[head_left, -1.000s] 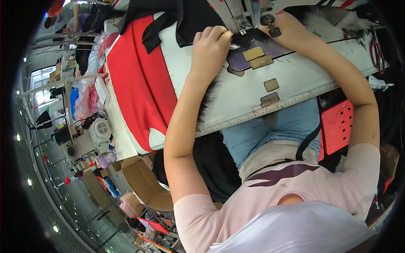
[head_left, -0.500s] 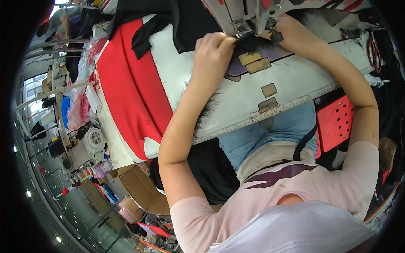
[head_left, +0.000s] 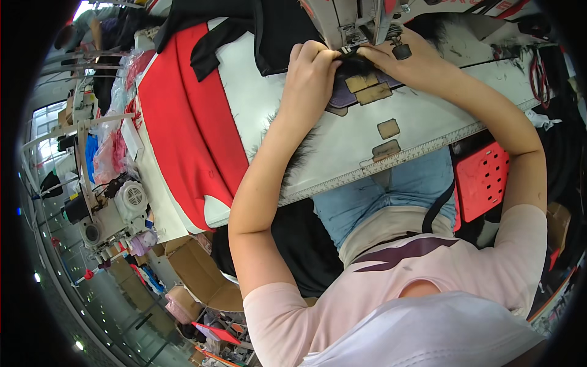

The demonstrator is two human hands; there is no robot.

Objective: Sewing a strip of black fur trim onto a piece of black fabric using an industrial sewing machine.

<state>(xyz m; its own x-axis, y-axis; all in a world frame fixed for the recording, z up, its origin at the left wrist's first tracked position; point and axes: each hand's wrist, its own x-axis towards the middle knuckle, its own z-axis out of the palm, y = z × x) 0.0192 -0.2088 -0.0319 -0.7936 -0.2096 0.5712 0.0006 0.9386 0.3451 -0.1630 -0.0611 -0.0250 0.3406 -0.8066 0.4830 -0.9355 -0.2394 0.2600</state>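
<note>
At the sewing machine, both my hands are close beside the presser foot. My left hand is closed, its fingertips pinching the edge of black fabric just left of the foot. My right hand is closed on black fur trim at the right of the foot, thumb toward the needle area. More dark fur sticks out from under my left forearm and beyond my right hand. The needle and the seam are hidden by the machine head and my fingers.
Red fabric lies over the white table on the left. A ruler strip edges the table in front of me. A red perforated plastic piece is at my right, a cardboard box at lower left. Another person is far left.
My right hand has come down from behind the machine head, its thumb now showing near the presser foot. My left fingers have drawn together slightly at the fabric edge.
</note>
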